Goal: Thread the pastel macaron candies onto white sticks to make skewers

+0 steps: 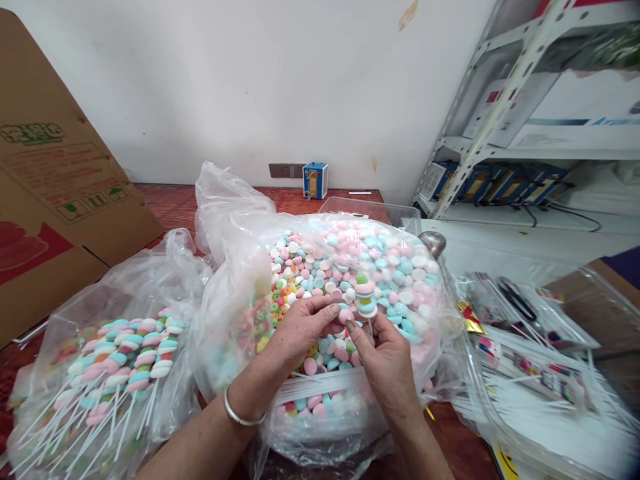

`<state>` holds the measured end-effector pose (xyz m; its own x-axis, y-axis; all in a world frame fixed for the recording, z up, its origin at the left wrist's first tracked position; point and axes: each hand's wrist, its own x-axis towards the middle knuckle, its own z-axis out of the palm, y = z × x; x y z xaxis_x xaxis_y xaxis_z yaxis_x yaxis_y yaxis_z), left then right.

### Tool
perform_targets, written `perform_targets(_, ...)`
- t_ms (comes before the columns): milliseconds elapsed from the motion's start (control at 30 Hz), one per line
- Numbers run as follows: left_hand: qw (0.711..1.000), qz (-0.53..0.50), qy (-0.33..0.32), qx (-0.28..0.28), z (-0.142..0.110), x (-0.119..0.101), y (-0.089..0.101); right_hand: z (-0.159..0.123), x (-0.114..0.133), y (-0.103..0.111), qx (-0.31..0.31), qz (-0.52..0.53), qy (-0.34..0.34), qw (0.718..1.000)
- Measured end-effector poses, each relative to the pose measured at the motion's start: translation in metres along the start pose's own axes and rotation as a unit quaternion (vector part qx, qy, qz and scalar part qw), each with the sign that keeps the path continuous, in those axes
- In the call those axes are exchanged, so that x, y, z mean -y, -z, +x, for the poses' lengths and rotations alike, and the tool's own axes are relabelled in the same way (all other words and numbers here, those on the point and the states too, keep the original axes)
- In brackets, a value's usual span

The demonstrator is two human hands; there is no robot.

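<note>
Pastel stacked-disc candy skewer (366,300): probably light, crushable; best taken by thin white stick (371,326), gripped in my right hand (384,350). Pink domed candy (345,314): pinched in my left hand (297,328). Both above candy-filled translucent plastic bag (227,280), inside near edge.

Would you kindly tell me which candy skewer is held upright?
The candy skewer in the right hand; the other skewers lie piled at the picture's left.

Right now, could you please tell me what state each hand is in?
Left hand: closed, fingertips at a pink candy, apparently pinching it.
Right hand: closed, holding a candy skewer upright by its stick.
</note>
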<state>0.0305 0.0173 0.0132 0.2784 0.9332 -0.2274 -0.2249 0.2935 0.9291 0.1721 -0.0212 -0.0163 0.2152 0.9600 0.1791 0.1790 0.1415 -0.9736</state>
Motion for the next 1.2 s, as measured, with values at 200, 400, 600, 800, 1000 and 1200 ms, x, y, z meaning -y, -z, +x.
perform_targets(200,0.992,0.099,-0.049,0.063,-0.009,-0.005,0.000,0.000,0.002,-0.001,-0.004,0.030,-0.021,0.999)
perform_targets(400,0.988,0.124,-0.071,0.064,-0.010,-0.001,0.001,-0.001,0.001,-0.002,0.009,0.054,-0.020,0.998)
perform_targets(600,0.993,0.101,-0.050,0.043,-0.008,0.001,0.000,-0.006,0.009,0.000,0.009,-0.022,-0.005,1.000)
perform_targets(800,0.995,0.082,-0.022,0.061,-0.013,0.002,0.000,-0.011,0.013,-0.004,-0.020,-0.045,0.006,0.999)
perform_targets(1000,0.997,0.072,-0.019,0.025,-0.015,0.005,0.004,-0.007,0.007,-0.004,0.015,-0.027,-0.001,1.000)
perform_targets(1200,0.995,0.016,-0.035,-0.089,-0.006,0.009,0.006,-0.022,0.010,0.002,0.030,-0.049,-0.029,0.998)
